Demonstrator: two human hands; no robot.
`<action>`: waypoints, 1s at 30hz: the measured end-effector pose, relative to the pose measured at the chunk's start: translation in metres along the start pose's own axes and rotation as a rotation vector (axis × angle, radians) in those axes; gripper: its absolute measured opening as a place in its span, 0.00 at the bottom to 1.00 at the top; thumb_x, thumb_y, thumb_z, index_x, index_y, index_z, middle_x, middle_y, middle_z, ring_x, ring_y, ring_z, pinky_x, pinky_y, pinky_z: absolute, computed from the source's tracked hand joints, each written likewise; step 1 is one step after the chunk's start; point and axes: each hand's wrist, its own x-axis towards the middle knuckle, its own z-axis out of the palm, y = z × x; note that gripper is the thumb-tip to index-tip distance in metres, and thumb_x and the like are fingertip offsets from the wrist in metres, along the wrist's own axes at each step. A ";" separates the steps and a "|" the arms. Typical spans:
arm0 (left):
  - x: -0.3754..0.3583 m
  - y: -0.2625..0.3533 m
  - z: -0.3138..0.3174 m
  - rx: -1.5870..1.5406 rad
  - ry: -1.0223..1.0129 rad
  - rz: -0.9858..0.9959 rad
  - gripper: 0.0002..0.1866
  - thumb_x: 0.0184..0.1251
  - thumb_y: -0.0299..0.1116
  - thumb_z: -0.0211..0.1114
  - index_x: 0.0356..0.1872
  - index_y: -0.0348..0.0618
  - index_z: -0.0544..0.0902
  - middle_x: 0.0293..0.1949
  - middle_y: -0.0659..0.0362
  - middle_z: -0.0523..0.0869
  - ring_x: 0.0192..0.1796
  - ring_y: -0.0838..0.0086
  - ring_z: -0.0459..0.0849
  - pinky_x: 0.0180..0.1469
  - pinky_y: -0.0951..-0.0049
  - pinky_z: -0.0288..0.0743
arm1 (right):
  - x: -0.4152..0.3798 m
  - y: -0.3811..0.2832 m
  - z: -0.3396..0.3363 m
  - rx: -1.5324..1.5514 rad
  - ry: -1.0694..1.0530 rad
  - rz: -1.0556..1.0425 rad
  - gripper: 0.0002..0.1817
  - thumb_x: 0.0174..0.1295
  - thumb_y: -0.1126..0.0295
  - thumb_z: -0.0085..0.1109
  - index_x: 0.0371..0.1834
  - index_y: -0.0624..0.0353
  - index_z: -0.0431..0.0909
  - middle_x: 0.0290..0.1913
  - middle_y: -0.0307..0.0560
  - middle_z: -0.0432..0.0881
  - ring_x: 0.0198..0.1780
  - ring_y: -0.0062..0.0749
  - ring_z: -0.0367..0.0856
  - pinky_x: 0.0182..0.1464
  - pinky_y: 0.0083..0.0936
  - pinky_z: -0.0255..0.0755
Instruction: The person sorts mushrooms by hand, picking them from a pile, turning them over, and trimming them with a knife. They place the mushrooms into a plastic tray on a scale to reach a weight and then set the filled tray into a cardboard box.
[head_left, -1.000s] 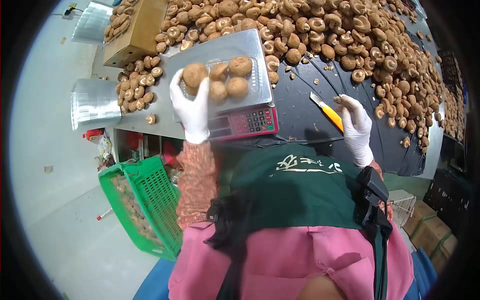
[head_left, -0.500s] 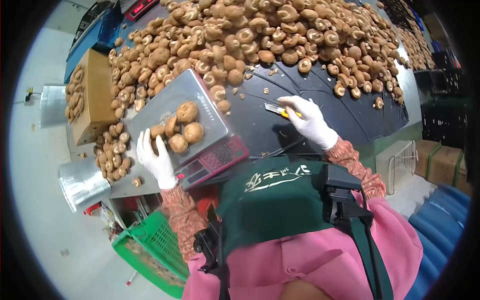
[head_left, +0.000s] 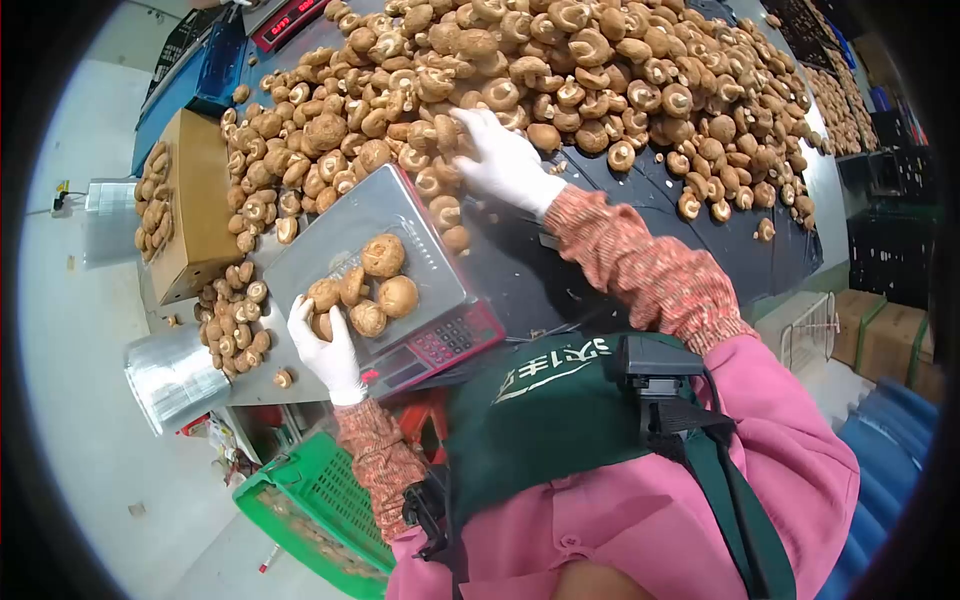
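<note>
Several brown mushrooms [head_left: 367, 318] rest on the metal plate of a scale [head_left: 420, 240] with a red keypad. My left hand [head_left: 327, 355], in a white glove, is at the plate's lower left edge, its fingers curved round a mushroom [head_left: 322, 325]. My right hand [head_left: 500, 165], also gloved, reaches over the near edge of the large mushroom heap [head_left: 600, 60], just beyond the scale. Its fingers are spread against mushrooms there, and the palm side is hidden. The knife seen earlier is not clearly visible.
A cardboard box [head_left: 200, 200] with mushrooms stands left of the scale. Nearby are smaller mushroom groups [head_left: 232, 325] and a roll of clear film [head_left: 175, 373]. A green crate [head_left: 330, 510] is below the table. Another scale's red display [head_left: 290, 20] shows at the top.
My right hand has left the yellow knife and moved left and away from me to the mushroom heap. My left hand stays by the mushrooms on the scale.
</note>
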 end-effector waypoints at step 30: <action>-0.066 0.129 0.003 -0.368 -0.114 0.084 0.34 0.52 0.28 0.79 0.63 0.35 0.76 0.57 0.50 0.82 0.61 0.64 0.81 0.65 0.66 0.74 | -0.121 -0.102 -0.050 0.553 -0.629 -0.251 0.12 0.71 0.72 0.54 0.53 0.67 0.74 0.30 0.47 0.84 0.28 0.36 0.84 0.33 0.28 0.78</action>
